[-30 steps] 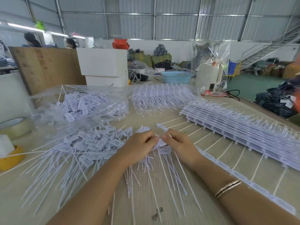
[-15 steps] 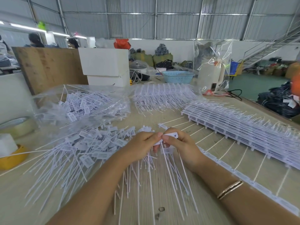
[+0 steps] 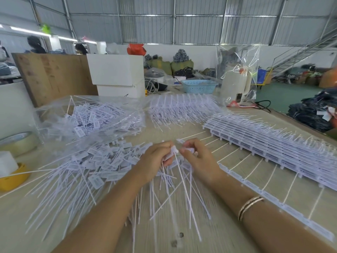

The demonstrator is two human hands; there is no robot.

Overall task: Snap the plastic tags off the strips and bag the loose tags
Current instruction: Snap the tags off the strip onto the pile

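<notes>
Corrugated metal walls (image 3: pixel 145 24), green floor (image 3: pixel 284 95) (staircase (image 3: pixel 306 52) at right), strip lights (image 3: pixel 27 31).

View: head-worn, single | Facing: forward and down over wooden table (image 3: pixel 209 234) | Range: close above table's near edge | Far beyond table: warehouse wall (image 3: pixel 200 52)

White tags (image 3: pixel 102 161) piled beside stacked strips (image 3: pixel 273 143).

Arms: both your forearms reach forward and converge at mid-frame | Left hand (image 3: pixel 156 157): back of hand up, fingers curled, thumb and forefinger pinching at the tips | Right hand (image 3: pixel 199 159): fingers curled inward, thumb toward your left hand, fingertips pinching | Hands: almost touching, tip to tip | Right wrist: bare forearm with a banded bracelet (image 3: pixel 249 207).
</notes>
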